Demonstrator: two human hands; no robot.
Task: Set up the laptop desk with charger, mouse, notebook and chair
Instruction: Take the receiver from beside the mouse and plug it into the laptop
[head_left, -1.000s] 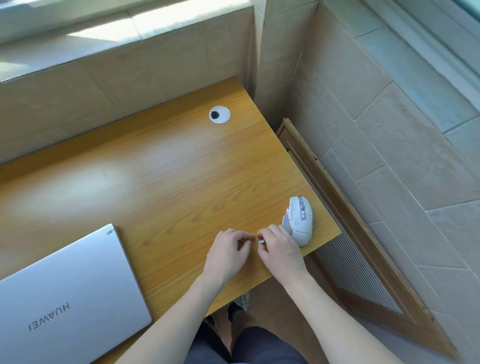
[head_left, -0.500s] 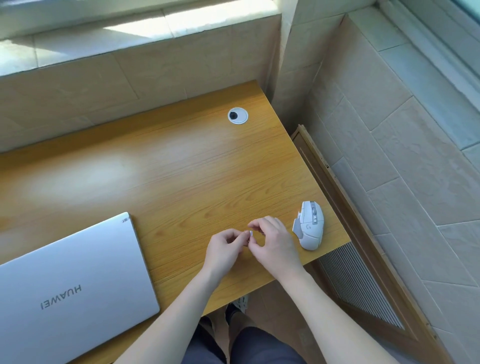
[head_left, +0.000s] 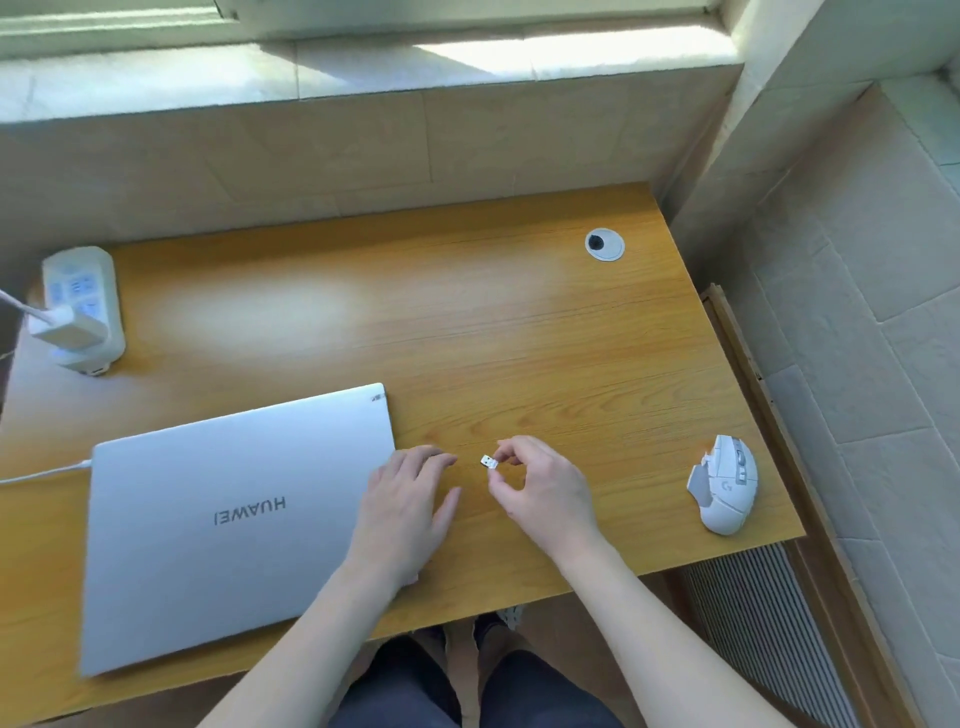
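A closed silver laptop (head_left: 223, 514) lies on the wooden desk (head_left: 467, 332) at the front left, with a white charger cable (head_left: 44, 473) running into its left edge. My right hand (head_left: 540, 488) pinches a small white USB receiver (head_left: 488, 461) just above the desk, right of the laptop. My left hand (head_left: 410, 509) lies flat with straight fingers at the laptop's right edge. A white mouse (head_left: 723, 484) sits near the desk's front right corner, apart from both hands.
A white power strip (head_left: 83, 306) with a white charger plugged in stands at the desk's back left. A round cable grommet (head_left: 604, 244) is set in the back right. Tiled walls bound the desk behind and to the right; a vent grille (head_left: 763, 629) lies below right.
The view swung left, bringing the power strip and whole laptop into sight. My hands parted and moved left from the mouse; the right keeps the receiver, the left now lies flat by the laptop.
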